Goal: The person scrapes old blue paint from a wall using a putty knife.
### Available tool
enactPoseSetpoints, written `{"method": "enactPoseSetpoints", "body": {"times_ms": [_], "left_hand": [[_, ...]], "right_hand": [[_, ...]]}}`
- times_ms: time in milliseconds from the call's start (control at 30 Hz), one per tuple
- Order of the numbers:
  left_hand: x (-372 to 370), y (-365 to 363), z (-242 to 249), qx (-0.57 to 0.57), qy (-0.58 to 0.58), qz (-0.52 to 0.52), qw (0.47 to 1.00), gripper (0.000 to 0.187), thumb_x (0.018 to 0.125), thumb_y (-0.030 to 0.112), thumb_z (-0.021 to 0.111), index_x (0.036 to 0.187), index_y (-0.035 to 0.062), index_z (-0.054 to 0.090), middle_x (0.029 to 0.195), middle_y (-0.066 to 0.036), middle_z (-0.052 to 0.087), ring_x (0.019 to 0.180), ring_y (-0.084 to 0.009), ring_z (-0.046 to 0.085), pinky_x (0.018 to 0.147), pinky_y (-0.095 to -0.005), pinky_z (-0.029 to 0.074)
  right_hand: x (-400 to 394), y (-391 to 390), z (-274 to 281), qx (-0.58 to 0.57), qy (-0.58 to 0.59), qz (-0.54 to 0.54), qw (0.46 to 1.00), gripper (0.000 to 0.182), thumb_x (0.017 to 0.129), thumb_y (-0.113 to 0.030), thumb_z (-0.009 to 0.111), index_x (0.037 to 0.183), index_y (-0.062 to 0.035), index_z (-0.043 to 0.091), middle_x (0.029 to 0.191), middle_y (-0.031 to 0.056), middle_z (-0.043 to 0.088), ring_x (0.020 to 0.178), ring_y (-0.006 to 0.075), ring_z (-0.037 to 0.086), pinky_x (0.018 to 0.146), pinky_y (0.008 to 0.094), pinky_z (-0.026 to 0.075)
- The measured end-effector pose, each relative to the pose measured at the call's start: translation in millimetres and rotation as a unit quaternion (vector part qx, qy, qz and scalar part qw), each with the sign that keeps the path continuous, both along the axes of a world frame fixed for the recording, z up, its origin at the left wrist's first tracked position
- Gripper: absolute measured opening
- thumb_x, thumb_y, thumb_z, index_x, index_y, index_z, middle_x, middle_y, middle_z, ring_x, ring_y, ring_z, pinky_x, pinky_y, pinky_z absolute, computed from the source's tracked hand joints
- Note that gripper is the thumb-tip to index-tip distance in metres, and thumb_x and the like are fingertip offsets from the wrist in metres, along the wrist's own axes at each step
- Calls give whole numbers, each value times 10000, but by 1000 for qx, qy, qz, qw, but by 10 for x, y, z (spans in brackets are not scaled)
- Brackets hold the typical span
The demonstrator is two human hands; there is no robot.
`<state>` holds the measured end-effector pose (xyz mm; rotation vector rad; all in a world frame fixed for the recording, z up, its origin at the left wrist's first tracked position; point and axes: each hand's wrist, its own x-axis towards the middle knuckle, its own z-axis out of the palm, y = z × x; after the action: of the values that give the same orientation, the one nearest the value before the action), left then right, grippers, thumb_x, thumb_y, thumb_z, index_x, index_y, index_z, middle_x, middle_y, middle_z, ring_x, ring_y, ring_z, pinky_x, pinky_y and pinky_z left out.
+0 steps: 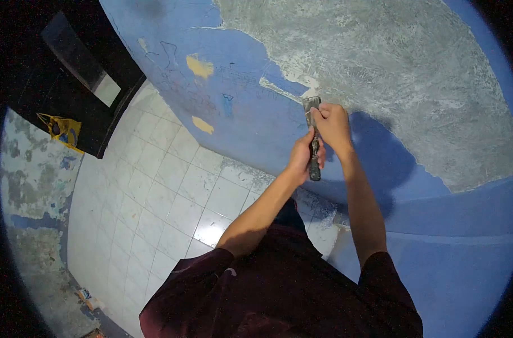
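A dirty, dark-handled scraper [314,169] is held between my two hands, its broad end up against the wall. My left hand [302,154] wraps round the handle. Higher up, my right hand [333,125] is closed on the upper part by the blade, fingers bent over it. The blade end meets the blue paint [245,67] near its ragged border with bare grey plaster [374,62]. From that spot a pale scraped strip [279,90] runs up and to the left. The exact blade edge is too small to make out.
White floor tiles [160,191] spread below and left. A dark doorway [36,73] has a yellow bag [65,132] beside it. Another peeling wall [31,169] stands at far left, with small litter [87,298] at its foot. Yellowish patches [200,66] mark the blue wall.
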<state>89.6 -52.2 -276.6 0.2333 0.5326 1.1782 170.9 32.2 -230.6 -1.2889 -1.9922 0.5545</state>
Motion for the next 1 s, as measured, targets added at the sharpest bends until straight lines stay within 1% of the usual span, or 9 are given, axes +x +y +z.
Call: {"method": "enactPoseSetpoints", "body": {"times_ms": [67, 133, 200, 300, 500, 600, 700, 767, 1000], "left_hand": [[-59, 172, -177, 53, 113, 77, 989, 421, 1026, 393, 341, 781, 88, 499, 591, -20, 481, 454, -133, 464, 423, -273, 403], [-95, 306, -276, 52, 149, 112, 981, 429, 1025, 377, 356, 756, 76, 500, 577, -23, 479, 440, -136, 477, 422, -285, 424], [-129, 417, -369, 63, 177, 168, 968, 386, 1018, 377, 399, 814, 69, 510, 589, -20, 501, 431, -107, 475, 368, -241, 386], [-206, 479, -424, 84, 122, 154, 977, 379, 1013, 383, 421, 817, 72, 513, 570, -11, 489, 417, -94, 445, 358, -232, 353], [-260, 540, -481, 27, 153, 152, 976, 389, 990, 417, 469, 808, 79, 533, 530, -6, 474, 375, -91, 402, 336, -235, 319], [-337, 629, -446, 15, 165, 169, 972, 397, 987, 412, 477, 791, 75, 550, 529, -17, 492, 361, -97, 402, 332, -238, 313], [-415, 672, -431, 28, 167, 168, 971, 415, 989, 400, 477, 766, 64, 572, 531, -32, 511, 359, -109, 423, 335, -246, 316], [-419, 654, -413, 44, 150, 168, 973, 418, 991, 389, 478, 748, 64, 576, 535, -28, 513, 362, -107, 424, 337, -248, 316], [-340, 737, -485, 34, 252, 235, 938, 377, 995, 360, 489, 805, 58, 610, 577, 22, 517, 436, -55, 409, 375, -236, 300]], "right_hand": [[-26, 35, -123, -16, 9, -7, 1000, 327, 854, -142, 633, 612, 16, 481, 506, 149, 501, 415, 195, 515, 447, 382, 400], [-109, 10, -232, -158, 119, -17, 980, 312, 895, -158, 618, 655, 3, 501, 511, 63, 547, 389, 133, 520, 375, 332, 384], [-174, 33, -284, -140, 121, -5, 983, 299, 903, -150, 609, 670, -2, 496, 522, 49, 559, 356, 128, 508, 329, 320, 366], [-270, -67, -144, -165, 149, -21, 975, 329, 884, -155, 609, 632, 19, 489, 525, 124, 558, 372, 205, 536, 397, 377, 400], [-313, 93, -380, 37, 8, -31, 999, 323, 883, -174, 608, 664, 42, 509, 589, 183, 597, 460, 269, 615, 471, 379, 469], [-411, 72, -342, -152, 118, -62, 979, 303, 875, -170, 621, 681, 46, 533, 575, 183, 582, 507, 230, 627, 501, 373, 449], [-458, 205, -589, -93, 142, -57, 984, 306, 877, -157, 627, 676, 50, 525, 536, 157, 548, 485, 165, 547, 490, 359, 395], [-555, 128, -554, -100, 282, -54, 953, 342, 875, -143, 637, 639, 49, 480, 498, 111, 480, 470, 111, 406, 467, 349, 336], [-668, 156, -643, -43, 302, -105, 947, 338, 861, -104, 640, 612, 40, 463, 491, 65, 401, 504, 95, 345, 481, 321, 330]]}}
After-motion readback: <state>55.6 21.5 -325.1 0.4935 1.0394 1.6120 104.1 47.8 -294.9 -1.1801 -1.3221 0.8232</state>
